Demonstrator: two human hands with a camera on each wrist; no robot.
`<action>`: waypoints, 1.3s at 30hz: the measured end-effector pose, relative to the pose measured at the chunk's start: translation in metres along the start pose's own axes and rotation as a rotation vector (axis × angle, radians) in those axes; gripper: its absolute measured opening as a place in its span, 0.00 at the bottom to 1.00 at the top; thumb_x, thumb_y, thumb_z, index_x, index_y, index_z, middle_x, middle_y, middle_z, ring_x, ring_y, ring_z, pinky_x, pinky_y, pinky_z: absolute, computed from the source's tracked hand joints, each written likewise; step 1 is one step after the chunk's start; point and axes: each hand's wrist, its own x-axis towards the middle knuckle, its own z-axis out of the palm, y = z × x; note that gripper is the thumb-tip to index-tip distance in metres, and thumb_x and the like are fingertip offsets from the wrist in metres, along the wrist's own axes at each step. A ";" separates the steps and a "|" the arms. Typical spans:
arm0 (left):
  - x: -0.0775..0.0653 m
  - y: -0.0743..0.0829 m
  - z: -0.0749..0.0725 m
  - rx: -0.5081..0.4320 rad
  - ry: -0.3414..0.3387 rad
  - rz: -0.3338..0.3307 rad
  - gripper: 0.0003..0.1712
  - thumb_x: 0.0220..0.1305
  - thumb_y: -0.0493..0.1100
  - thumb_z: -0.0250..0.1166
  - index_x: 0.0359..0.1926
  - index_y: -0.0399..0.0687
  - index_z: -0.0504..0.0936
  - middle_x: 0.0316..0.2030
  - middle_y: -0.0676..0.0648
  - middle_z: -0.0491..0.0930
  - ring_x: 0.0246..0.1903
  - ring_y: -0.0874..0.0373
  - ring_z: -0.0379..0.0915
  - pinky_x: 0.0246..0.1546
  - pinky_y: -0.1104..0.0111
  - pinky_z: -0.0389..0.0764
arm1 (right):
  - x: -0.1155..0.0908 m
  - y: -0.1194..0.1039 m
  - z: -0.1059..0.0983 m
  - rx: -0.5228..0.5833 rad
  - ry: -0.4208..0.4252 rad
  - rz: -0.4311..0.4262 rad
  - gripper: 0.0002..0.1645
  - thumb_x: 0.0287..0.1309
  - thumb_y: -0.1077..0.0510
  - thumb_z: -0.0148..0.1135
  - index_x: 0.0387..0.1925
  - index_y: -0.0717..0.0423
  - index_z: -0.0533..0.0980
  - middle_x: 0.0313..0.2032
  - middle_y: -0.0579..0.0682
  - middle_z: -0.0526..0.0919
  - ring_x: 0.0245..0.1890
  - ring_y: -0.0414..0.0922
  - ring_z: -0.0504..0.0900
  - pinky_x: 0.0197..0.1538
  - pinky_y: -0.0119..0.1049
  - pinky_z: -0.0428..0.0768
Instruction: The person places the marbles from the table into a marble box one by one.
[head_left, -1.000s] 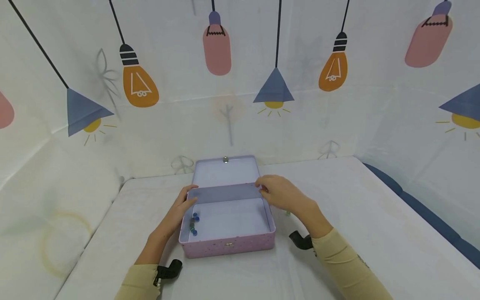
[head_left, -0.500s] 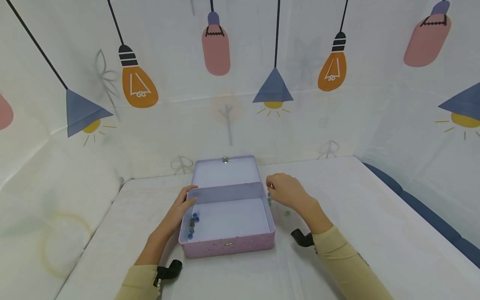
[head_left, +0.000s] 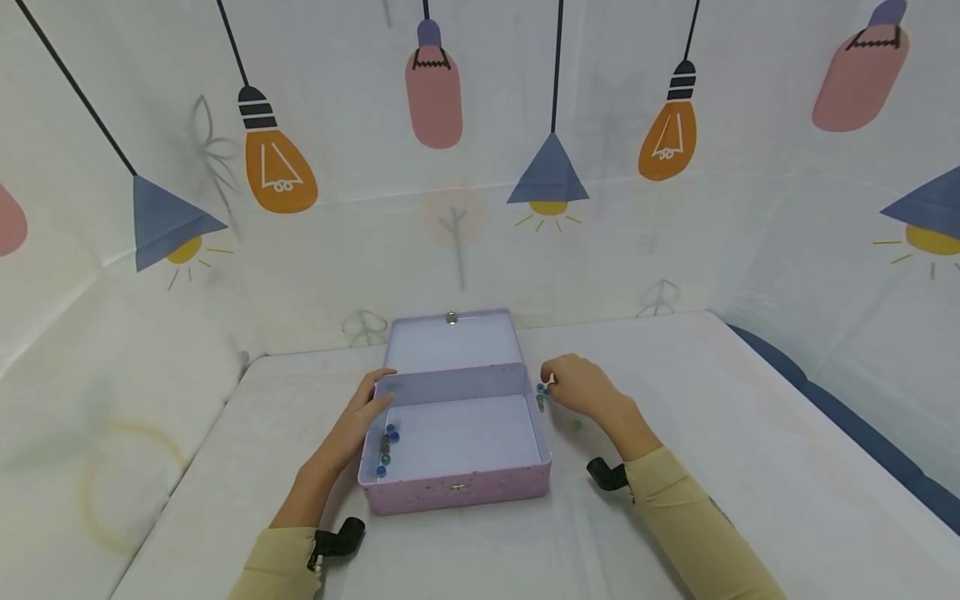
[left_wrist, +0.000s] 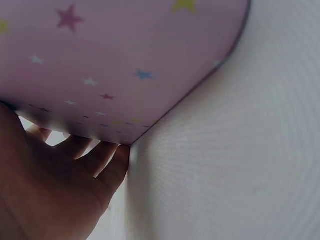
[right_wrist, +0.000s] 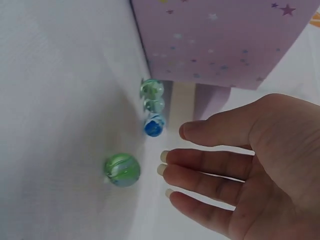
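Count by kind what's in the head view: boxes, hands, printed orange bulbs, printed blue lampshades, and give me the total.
Box: 1
Left hand and right hand: 2
Orange bulbs: 2
Blue lampshades: 3, one cut off
Total: 8

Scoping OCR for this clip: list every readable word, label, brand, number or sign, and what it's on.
None readable in any current view.
Box: printed stars, no lettering seen.
Marbles: coloured swirls, no text seen.
Backdrop: drawn lamps and bulbs, no words.
Black wrist pieces: too small to tell whether they carry markings.
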 end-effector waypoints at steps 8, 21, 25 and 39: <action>0.000 0.000 0.001 -0.001 0.003 0.008 0.28 0.77 0.51 0.46 0.73 0.56 0.55 0.78 0.43 0.45 0.79 0.40 0.33 0.75 0.38 0.39 | 0.002 0.005 0.006 0.004 -0.014 -0.020 0.15 0.55 0.66 0.58 0.41 0.56 0.85 0.40 0.53 0.87 0.36 0.46 0.83 0.38 0.44 0.82; 0.002 -0.001 0.001 -0.003 0.004 0.008 0.27 0.77 0.50 0.46 0.73 0.54 0.55 0.78 0.41 0.47 0.79 0.39 0.34 0.75 0.38 0.40 | 0.006 0.011 0.016 -0.005 -0.030 -0.059 0.13 0.55 0.67 0.59 0.40 0.57 0.85 0.39 0.53 0.87 0.33 0.44 0.81 0.35 0.41 0.80; 0.002 -0.002 0.001 -0.006 0.005 0.010 0.27 0.77 0.50 0.46 0.73 0.54 0.55 0.78 0.41 0.48 0.79 0.39 0.36 0.75 0.38 0.41 | 0.007 0.010 0.017 -0.011 -0.040 -0.058 0.13 0.54 0.68 0.58 0.40 0.59 0.84 0.39 0.54 0.87 0.35 0.46 0.82 0.38 0.43 0.81; 0.002 -0.002 -0.001 -0.026 0.001 0.018 0.27 0.77 0.49 0.46 0.73 0.54 0.55 0.78 0.41 0.47 0.79 0.39 0.35 0.75 0.38 0.40 | 0.005 0.005 0.015 0.043 -0.067 -0.048 0.12 0.52 0.70 0.57 0.35 0.62 0.84 0.36 0.55 0.87 0.32 0.44 0.79 0.39 0.41 0.81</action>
